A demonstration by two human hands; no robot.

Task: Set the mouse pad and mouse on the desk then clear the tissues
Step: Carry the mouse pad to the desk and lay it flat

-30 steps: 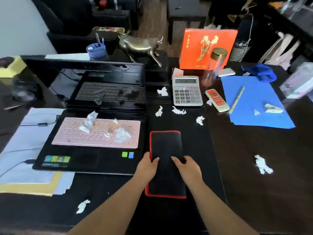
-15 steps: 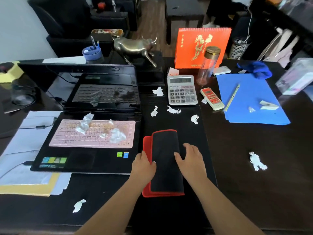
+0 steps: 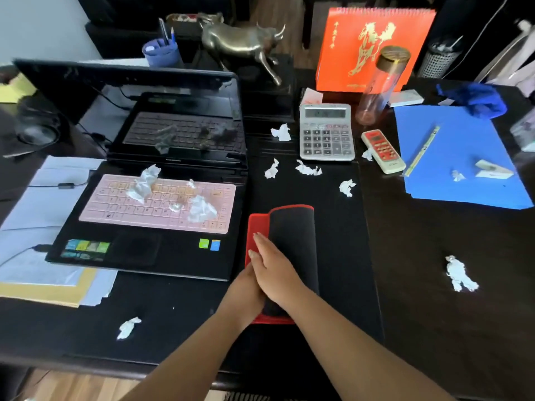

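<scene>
My right-hand fingers (image 3: 262,241) lie flat and close together across the red underside of the mouse pad (image 3: 292,256), and my right hand (image 3: 275,270) has crossed over to the left since a moment ago, so it now overlaps my left hand (image 3: 246,290), whose fingers I cannot see beneath it. Half a second back the two hands sat apart on the pad; now the black flap stands curled open further and more red shows at the left. I judge the pad is being unfolded, not yet flat, on the dark table (image 3: 405,285) just right of the laptop (image 3: 144,256). No mouse is in sight that I can tell. The tissues (image 3: 460,274) lie scattered, untouched.
</scene>
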